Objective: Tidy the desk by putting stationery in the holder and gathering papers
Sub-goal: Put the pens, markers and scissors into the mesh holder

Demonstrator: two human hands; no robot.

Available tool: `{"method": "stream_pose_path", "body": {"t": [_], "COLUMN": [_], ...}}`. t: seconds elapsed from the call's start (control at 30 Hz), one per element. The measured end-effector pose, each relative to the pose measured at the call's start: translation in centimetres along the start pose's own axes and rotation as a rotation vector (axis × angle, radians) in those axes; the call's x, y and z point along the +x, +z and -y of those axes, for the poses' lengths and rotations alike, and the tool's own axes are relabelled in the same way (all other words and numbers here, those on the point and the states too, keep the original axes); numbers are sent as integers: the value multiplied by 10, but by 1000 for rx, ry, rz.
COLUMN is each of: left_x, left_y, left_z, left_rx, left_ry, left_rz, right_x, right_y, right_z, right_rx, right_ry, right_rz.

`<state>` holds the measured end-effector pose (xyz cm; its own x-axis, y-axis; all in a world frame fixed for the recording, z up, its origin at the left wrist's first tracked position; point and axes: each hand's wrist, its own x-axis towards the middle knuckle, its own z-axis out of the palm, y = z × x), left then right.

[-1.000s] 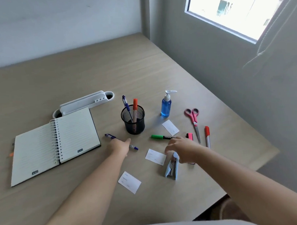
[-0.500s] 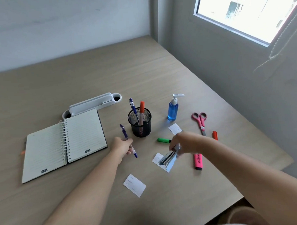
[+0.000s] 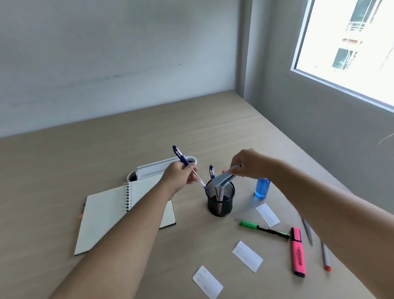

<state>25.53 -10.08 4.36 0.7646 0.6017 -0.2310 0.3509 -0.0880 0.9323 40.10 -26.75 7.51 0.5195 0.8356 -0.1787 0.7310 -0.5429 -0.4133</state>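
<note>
A black mesh holder (image 3: 221,202) stands mid-desk with a blue pen (image 3: 211,172) and an orange marker inside. My left hand (image 3: 180,178) grips a blue pen (image 3: 185,164), tip pointing down at the holder's left rim. My right hand (image 3: 248,164) holds a light blue stapler (image 3: 223,177) just above the holder's mouth. Three white paper slips (image 3: 267,214) (image 3: 247,256) (image 3: 207,283) lie on the desk in front. A green marker (image 3: 264,229), a pink highlighter (image 3: 298,252) and an orange-tipped pen (image 3: 326,255) lie at the right.
An open spiral notebook (image 3: 108,212) lies left, with a white organiser tray (image 3: 156,168) behind it. A blue sanitiser bottle (image 3: 262,188) stands right of the holder, partly behind my right arm. Scissor blades (image 3: 307,230) show under that arm. The desk's right edge runs along the wall.
Both hands rose from the desk to the holder: the left lifted the blue pen, the right lifted the stapler. The camera tilted up.
</note>
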Motion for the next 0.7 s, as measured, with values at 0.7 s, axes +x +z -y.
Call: {"method": "stream_pose_path", "body": {"t": [0.7], "left_x": [33], "left_y": [44], "left_z": [41], "left_rx": [570], "left_ry": [96], "left_rz": [74], "right_x": [50], "right_y": [66], "right_z": [-3], "right_rx": [-387], "right_ry": [-81], "right_rz": [283]}}
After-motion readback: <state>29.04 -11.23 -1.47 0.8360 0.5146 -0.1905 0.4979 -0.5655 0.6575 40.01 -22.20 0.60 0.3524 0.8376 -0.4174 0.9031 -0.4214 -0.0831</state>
